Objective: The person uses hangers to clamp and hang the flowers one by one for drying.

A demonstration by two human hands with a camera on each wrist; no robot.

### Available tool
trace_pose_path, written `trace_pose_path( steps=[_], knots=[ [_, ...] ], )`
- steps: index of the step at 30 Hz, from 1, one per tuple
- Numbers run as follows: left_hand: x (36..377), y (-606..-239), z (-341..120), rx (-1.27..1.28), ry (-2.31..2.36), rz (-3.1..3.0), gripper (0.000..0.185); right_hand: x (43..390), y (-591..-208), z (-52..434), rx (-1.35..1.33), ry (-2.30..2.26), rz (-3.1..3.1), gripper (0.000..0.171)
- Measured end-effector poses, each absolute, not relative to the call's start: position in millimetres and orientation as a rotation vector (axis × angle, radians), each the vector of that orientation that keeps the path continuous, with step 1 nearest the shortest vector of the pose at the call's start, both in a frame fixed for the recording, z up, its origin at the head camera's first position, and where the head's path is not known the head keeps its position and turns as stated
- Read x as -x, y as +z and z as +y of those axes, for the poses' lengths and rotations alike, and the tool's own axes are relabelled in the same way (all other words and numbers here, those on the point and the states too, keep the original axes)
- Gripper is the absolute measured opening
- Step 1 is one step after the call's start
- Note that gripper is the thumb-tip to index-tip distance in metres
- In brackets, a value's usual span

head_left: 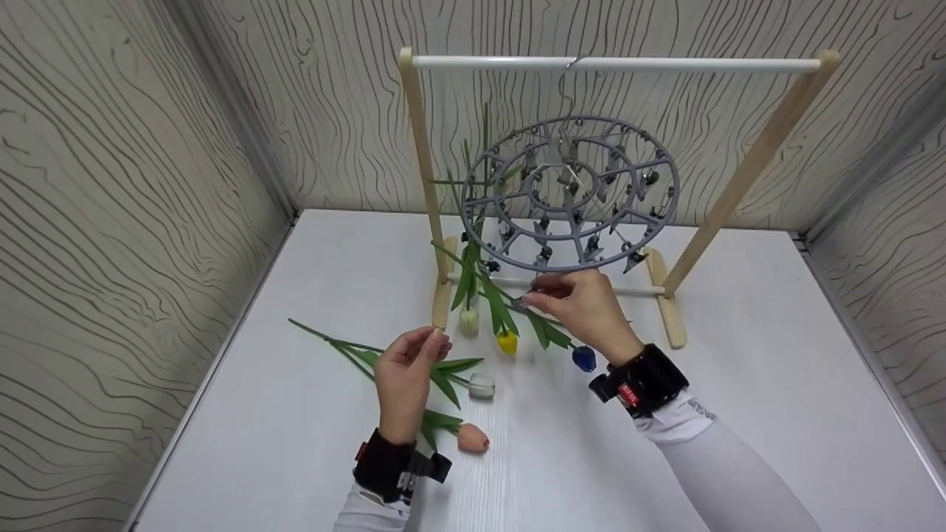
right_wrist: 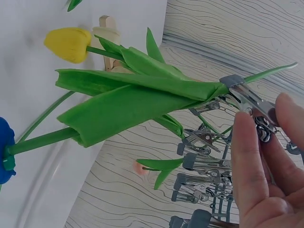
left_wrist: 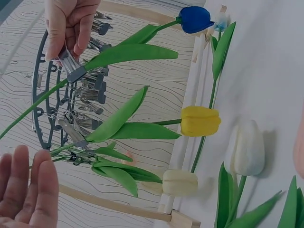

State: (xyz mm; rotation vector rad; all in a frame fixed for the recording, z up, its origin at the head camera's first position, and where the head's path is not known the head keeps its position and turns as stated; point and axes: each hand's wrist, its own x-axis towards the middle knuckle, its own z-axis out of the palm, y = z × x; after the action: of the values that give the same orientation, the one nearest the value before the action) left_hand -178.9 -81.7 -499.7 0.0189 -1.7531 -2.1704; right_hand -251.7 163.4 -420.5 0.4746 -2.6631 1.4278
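Note:
My right hand [head_left: 587, 314] pinches a metal clip with grey tips [right_wrist: 247, 97] between thumb and fingers, just below the front of a round grey clip hanger [head_left: 517, 259]. The clip's tips lie across the green stem of a blue tulip [head_left: 584, 359], whose flower points down. My left hand [head_left: 406, 373] is raised lower and to the left, its fingers loosely bent and holding nothing. Beside the blue one, a yellow tulip [left_wrist: 200, 120] and a cream tulip [left_wrist: 179, 183] hang flower-down from other clips.
The hanger hooks over the white rail [head_left: 702, 65] of a wooden-legged rack [head_left: 746, 170]. On the white table [head_left: 776, 414] a white tulip [head_left: 482, 385] and a peach tulip [head_left: 473, 437] lie by my left hand. Patterned panels [head_left: 118, 222] enclose the table's back and sides.

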Motion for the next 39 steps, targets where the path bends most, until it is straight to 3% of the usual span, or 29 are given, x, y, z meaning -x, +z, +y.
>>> trace_pose_path(
  steps=[17,32,39],
  knots=[
    [173.1,-497.0,-91.5,-0.076,-2.075,-1.858,0.026,269.9,-423.8,151.7,-0.361,1.470,-2.662,0.021],
    [169.6,-494.6,-93.0,-0.111,-2.093,-1.860,0.016,287.8,-426.9,139.8,-0.238,1.435,-2.619,0.026],
    [159.9,-476.3,-90.2,-0.128,-2.064,-1.898,0.012,282.8,-431.2,139.2,-0.177,1.435,-2.582,0.031]
  ],
)
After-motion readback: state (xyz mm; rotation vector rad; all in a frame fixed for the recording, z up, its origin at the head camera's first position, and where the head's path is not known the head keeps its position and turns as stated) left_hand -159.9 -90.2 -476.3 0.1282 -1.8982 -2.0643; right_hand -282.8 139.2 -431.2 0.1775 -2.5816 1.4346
